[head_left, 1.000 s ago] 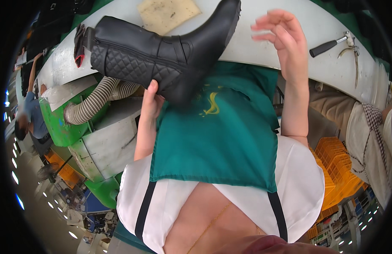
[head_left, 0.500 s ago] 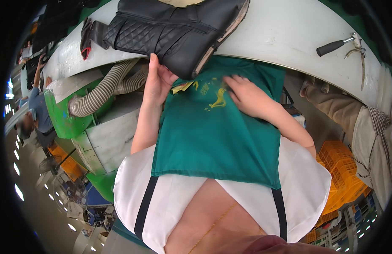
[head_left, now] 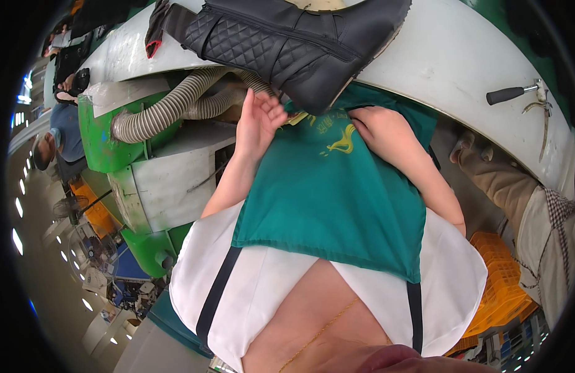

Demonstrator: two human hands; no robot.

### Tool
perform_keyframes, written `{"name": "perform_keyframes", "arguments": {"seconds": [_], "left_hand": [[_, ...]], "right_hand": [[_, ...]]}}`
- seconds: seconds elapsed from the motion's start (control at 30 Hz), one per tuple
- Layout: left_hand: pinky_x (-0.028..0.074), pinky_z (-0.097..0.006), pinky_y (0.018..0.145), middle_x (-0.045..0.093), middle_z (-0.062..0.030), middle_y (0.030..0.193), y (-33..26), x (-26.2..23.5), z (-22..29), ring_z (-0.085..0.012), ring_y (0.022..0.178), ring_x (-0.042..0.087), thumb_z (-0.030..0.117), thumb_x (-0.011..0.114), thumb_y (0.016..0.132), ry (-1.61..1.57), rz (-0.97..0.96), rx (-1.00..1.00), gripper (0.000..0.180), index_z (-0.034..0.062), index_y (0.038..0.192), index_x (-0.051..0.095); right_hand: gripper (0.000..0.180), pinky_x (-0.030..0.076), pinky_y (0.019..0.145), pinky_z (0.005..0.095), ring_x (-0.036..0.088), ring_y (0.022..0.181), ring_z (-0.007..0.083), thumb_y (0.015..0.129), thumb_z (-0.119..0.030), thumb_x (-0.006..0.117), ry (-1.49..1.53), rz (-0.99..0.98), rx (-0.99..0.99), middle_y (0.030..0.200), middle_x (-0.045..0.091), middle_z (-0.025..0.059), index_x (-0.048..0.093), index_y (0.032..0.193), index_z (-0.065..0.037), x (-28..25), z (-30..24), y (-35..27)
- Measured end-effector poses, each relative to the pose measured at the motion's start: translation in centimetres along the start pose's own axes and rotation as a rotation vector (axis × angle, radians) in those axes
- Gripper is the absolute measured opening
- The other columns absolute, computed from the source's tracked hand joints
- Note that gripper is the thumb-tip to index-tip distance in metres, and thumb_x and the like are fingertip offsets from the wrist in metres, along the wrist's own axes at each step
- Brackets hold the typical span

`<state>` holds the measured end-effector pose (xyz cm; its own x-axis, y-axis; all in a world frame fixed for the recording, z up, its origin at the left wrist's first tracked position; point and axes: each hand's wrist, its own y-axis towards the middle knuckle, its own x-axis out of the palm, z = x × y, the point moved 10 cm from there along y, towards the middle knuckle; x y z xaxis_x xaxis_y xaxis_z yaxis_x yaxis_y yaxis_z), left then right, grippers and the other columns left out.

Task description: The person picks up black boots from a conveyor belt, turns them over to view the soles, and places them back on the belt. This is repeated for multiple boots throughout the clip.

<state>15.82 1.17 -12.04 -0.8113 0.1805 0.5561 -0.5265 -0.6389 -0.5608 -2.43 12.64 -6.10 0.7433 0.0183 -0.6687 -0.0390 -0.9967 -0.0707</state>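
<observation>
A black leather boot (head_left: 318,53) with a quilted panel, straps and a long zip lies across the near edge of the white table. Its right part hangs over my lap. Just below the boot, my left hand (head_left: 261,121) is raised and open with the palm turned inward. Its fingers are slightly bent and nothing shows in them. My right hand (head_left: 387,132) lies back-up on the green apron (head_left: 325,205), next to a yellow printed emblem. The fingers point left, loosely bent, with their tips partly hidden; I see nothing held. Small yellow pieces (head_left: 298,118) show at the apron by the boot.
On the table's right lie a hammer (head_left: 514,93) and pincers (head_left: 544,121). A dark glove with red trim (head_left: 154,37) sits at the left. Ribbed hoses (head_left: 169,105) run from a green machine (head_left: 129,149). Orange crates (head_left: 496,283) and another person's legs (head_left: 499,180) are at the right.
My left hand has come off the boot, which now lies without a hand on it. The right hand has stopped its blurred motion on the apron. The whole view has shifted.
</observation>
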Motion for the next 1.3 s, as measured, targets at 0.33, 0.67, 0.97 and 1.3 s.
{"name": "perform_keyframes", "arguments": {"seconds": [0.33, 0.67, 0.97, 1.3], "left_hand": [[0.052, -0.021, 0.072, 0.066, -0.0037, 0.084, -6.4, -0.4, -7.8, -0.0104, 0.071, 0.063, 0.054, 0.038, 0.095, 0.222, -0.014, -0.688, 0.062, 0.0036, 0.128, 0.051], [0.054, -0.019, 0.072, 0.066, -0.004, 0.097, -4.0, -2.3, -6.9, -0.0076, 0.078, 0.064, 0.013, 0.061, 0.09, 0.243, 0.065, -0.289, 0.024, 0.0025, 0.112, 0.061], [0.047, -0.016, 0.063, 0.066, 0.0007, 0.083, -4.4, -0.8, -4.8, -0.0025, 0.069, 0.058, 0.012, 0.068, 0.085, 0.628, 0.007, -0.009, 0.017, 0.0002, 0.097, 0.068], [0.045, -0.018, 0.061, 0.068, 0.0016, 0.084, -4.4, -0.9, -4.7, -0.003, 0.069, 0.058, 0.011, 0.066, 0.085, 0.754, 0.005, 0.073, 0.018, 0.0005, 0.1, 0.067]], "right_hand": [[0.019, 0.051, 0.062, 0.035, 0.063, 0.078, 0.0241, 0.081, -0.015, 0.064, 0.161, -0.018, -0.187, 0.094, 0.064, 0.0065, 0.064, 0.099, -0.011, -0.2, -4.3, 0.8], [0.021, 0.051, 0.06, 0.0325, 0.062, 0.069, 0.023, 0.081, -0.014, 0.066, 0.234, 0.059, -0.293, 0.083, 0.064, 0.0047, 0.068, 0.102, -0.012, 2.5, -5.8, 1.2], [0.017, 0.05, 0.058, 0.0331, 0.063, 0.066, 0.0237, 0.079, -0.021, 0.067, 0.201, 0.049, -0.187, 0.074, 0.065, 0.007, 0.071, 0.095, -0.014, 4.9, -3.9, 3.4], [0.012, 0.05, 0.061, 0.035, 0.064, 0.068, 0.0245, 0.077, -0.021, 0.068, 0.162, 0.048, -0.259, 0.073, 0.066, 0.007, 0.069, 0.085, -0.012, 5.2, -4.5, 3.5]]}}
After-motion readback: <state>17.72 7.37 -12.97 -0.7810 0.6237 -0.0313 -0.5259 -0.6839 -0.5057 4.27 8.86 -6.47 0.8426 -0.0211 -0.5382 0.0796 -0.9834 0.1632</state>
